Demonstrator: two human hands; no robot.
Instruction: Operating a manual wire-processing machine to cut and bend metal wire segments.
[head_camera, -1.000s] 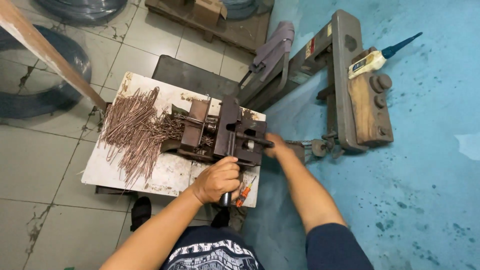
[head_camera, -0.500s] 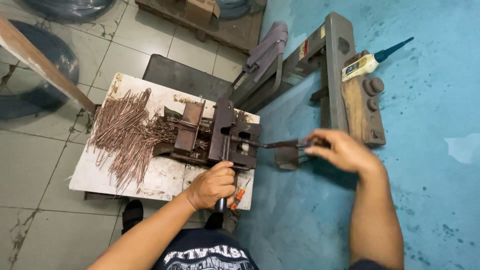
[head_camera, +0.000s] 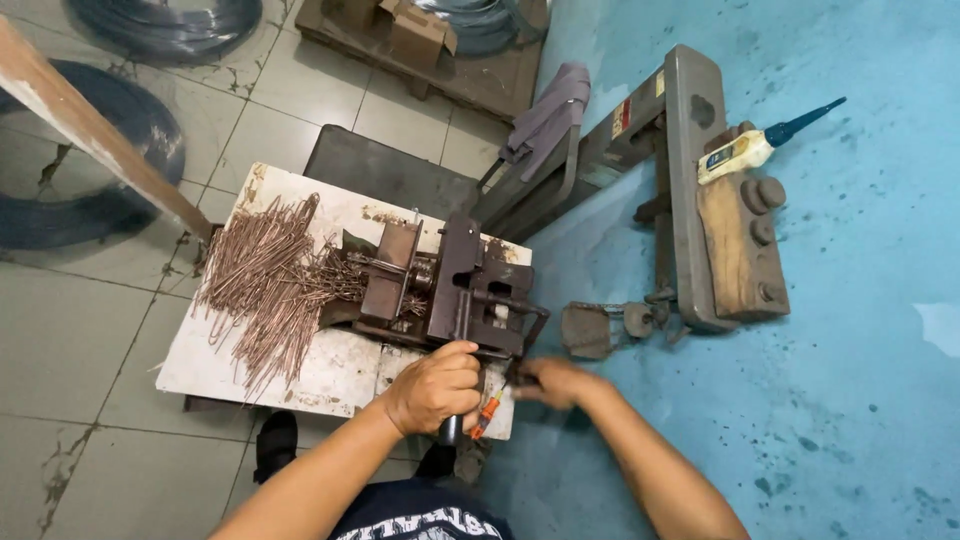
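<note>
At the near edge of the white tabletop, left hand is curled in a fist around a dark lever handle; the handle's end sticks out below the fingers. Handle runs up toward the dark metal bending jig mounted on the tabletop, just beyond the knuckles.

Right hand sits just right of the tabletop's near corner, motion-blurred; cannot tell whether its fingers are spread or closed, or whether it holds anything. An orange-handled tool lies between the two hands at the tabletop edge.

Left of the jig: loose heap of copper-coloured bent wire pieces, spread across the tabletop, some reaching into the jig.

Right of the jig, on the blue floor: small rusty metal block with a chain, then a grey steel machine frame carrying a wooden block. A yellow bottle with dark nozzle rests on top of that block.

Far left: coils of dark wire on the tiled floor.
</note>
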